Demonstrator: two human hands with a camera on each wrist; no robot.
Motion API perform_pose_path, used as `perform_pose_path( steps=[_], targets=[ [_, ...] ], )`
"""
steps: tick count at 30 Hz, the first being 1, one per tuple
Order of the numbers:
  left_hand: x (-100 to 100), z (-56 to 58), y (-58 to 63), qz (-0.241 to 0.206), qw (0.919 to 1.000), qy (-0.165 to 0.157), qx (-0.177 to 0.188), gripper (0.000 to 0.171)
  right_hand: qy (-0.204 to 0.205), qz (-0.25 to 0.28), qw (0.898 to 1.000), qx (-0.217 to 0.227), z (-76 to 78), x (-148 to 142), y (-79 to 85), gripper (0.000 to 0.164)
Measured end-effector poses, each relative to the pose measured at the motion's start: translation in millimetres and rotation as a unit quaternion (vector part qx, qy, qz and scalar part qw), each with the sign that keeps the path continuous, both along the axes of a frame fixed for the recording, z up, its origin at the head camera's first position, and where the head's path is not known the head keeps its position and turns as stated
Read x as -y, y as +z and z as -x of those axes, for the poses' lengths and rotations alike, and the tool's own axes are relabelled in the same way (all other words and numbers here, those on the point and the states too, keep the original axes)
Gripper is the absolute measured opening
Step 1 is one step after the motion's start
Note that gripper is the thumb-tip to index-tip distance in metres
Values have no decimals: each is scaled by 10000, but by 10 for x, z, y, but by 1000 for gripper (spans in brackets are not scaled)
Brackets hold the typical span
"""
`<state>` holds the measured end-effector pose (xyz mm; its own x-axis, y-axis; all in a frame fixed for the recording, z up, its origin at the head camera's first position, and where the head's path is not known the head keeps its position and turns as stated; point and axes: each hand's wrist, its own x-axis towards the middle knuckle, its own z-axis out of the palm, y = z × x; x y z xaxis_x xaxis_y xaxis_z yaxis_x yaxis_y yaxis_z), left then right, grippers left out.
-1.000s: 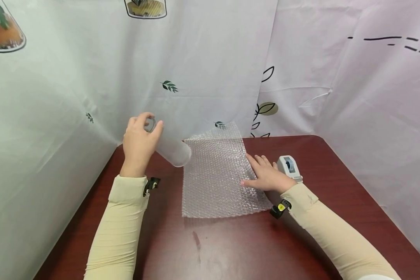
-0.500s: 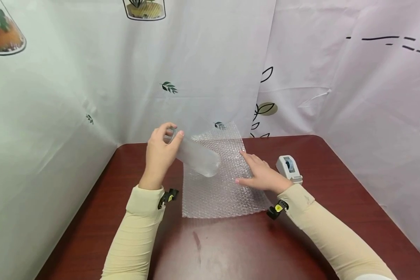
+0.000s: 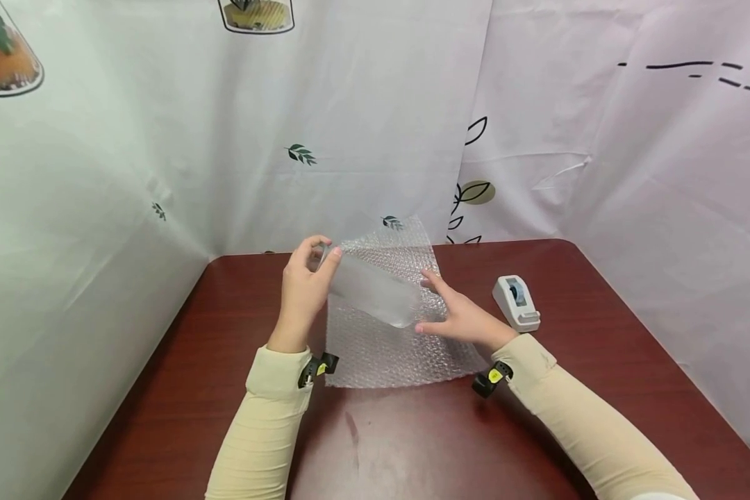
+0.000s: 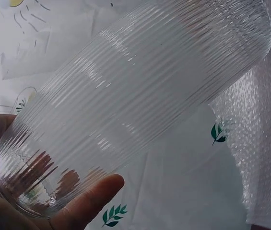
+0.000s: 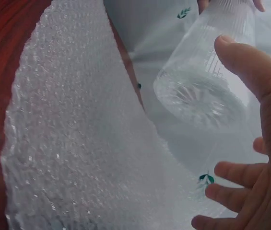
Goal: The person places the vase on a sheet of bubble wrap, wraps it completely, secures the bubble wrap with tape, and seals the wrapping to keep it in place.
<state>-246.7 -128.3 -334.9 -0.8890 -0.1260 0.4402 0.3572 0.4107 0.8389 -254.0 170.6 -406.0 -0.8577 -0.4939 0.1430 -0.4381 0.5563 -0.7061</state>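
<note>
A clear ribbed glass vase (image 3: 375, 292) hangs tilted above a sheet of bubble wrap (image 3: 369, 357), its base pointing right. My left hand (image 3: 304, 295) grips it at the rim end, with thumb and fingers on either side of the glass (image 4: 125, 100) in the left wrist view. Close to the base, my right hand (image 3: 465, 316) has its thumb and fingers spread apart. In the right wrist view the patterned base of the vase (image 5: 200, 103) faces this hand, with a gap between the glass and the lower fingers.
To the right of the bubble wrap stands a white tape dispenser (image 3: 517, 305) with a roll in it. Everything is on a dark red wooden table (image 3: 412, 444). White printed cloth (image 3: 362, 104) encloses the table at the back and sides.
My left hand has carried the vase rightward and nearer, from the left of the bubble wrap to over it. My right hand has come off the sheet's right side and shifted slightly left.
</note>
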Motion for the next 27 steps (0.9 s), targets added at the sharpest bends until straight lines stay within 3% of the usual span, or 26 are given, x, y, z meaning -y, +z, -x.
perform_pose_path(
  steps=[8, 19, 23, 27],
  targets=[
    [-85, -13, -66, -505, 9981, -310, 171, 31, -41, 153, 9998, -130, -19, -8, -66, 106],
    [-146, -45, -65, -712, 9956, -524, 302, 30, -80, 383, 9987, -318, -62, -48, -95, 93],
    [-138, -47, -73, -906, 9907, -866, 526, 30, -143, 507, 9978, -397, -64, -71, -98, 88],
    [-110, -31, -112, -817, 9858, -1244, 773, 37, -193, 603, 9965, -542, -62, -110, -123, 85]
  ],
)
